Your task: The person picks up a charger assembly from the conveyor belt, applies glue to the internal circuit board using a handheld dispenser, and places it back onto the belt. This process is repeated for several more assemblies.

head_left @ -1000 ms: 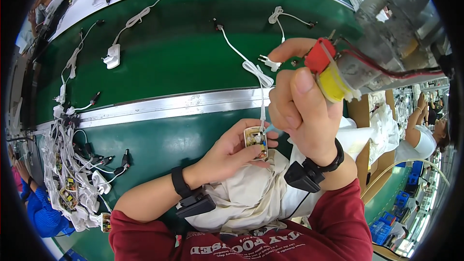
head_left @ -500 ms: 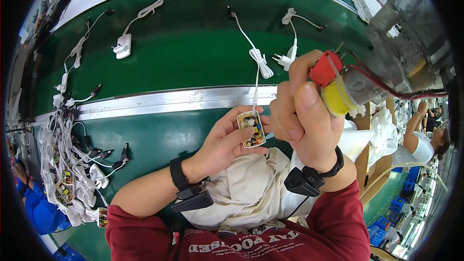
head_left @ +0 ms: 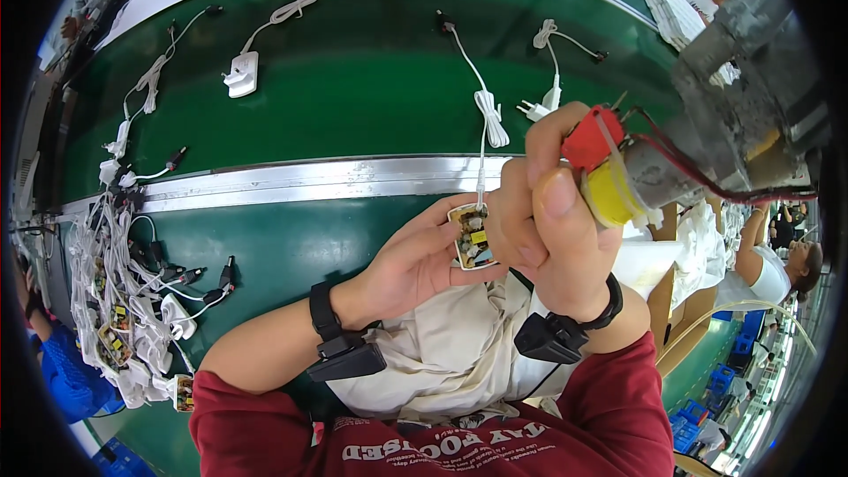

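Note:
My left hand (head_left: 411, 265) holds an opened white adapter housing (head_left: 475, 250), its circuit board facing up. A white cable (head_left: 491, 119) runs from the housing over the metal rail to a bundled coil and a dark plug on the green surface. Close above the housing's right edge is my right hand (head_left: 561, 238), its fingers curled round the end of a grey cylindrical tool (head_left: 649, 159). The tool carries a red switch block (head_left: 592, 141) and a yellow band (head_left: 612, 193). My right fingers hide part of the housing and the tool's tip.
A heap of white adapters and cables (head_left: 115, 300) lies at left. Beyond the metal rail (head_left: 300, 181) are spaced adapters (head_left: 242, 75), one with two pins (head_left: 546, 102). Cream cloth (head_left: 433, 344) covers my lap. A carton (head_left: 689, 309) stands at right; other people (head_left: 768, 265) are around.
My left hand has shifted the housing right, closer under my right hand, and its thumb has slid off the board's middle. The adapters beyond the rail have moved slightly right and away.

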